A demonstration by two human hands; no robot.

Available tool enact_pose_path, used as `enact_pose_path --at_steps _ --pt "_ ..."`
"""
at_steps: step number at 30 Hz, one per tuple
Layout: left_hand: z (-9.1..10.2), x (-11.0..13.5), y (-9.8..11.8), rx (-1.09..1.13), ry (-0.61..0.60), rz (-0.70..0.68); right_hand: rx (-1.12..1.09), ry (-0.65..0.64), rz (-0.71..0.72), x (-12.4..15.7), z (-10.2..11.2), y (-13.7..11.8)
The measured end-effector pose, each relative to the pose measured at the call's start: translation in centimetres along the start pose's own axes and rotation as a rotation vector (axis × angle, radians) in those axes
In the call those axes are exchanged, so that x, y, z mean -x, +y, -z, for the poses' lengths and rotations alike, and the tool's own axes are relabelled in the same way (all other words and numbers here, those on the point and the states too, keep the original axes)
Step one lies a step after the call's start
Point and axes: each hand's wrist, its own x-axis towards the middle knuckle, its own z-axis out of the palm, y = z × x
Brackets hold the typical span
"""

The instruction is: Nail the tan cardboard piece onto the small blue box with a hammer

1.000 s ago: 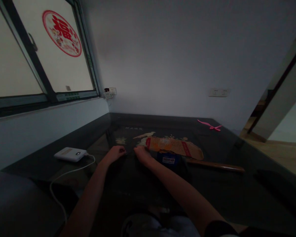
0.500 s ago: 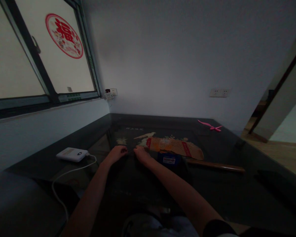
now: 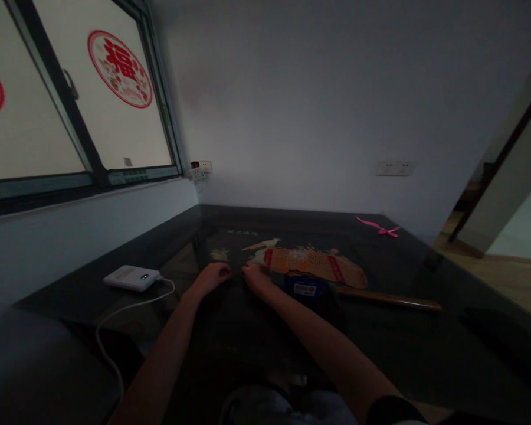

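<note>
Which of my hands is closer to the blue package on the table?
Your right hand: it is just left of the blue package. Your left hand is farther left, on the other side of the right hand.

The tabletop (image 3: pixel 407 265) looks smooth and glossy, the power bank (image 3: pixel 126 278) smooth plastic, the brown stick (image 3: pixel 393 300) polished wood.

On table (image 3: pixel 407 265): power bank (image 3: pixel 126 278) left | box (image 3: pixel 306 287) beside right hand (image 3: pixel 256 279) | ribbon (image 3: pixel 387 232) far right
</note>
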Motion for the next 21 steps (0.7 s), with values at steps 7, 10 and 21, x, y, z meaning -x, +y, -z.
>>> enact_pose_path --at_steps 7,10,21 --pt "0.0 0.1 0.1 -0.012 0.001 -0.020 -0.039 0.011 -0.004 2.9 1.6 0.1" --pt "-0.1 0.0 0.0 -0.033 -0.008 -0.005 -0.051 0.003 0.027 5.0 2.1 0.3" --pt "0.2 0.3 0.3 -0.018 0.012 0.085 -0.212 -0.049 0.146 15.0 3.6 3.4"
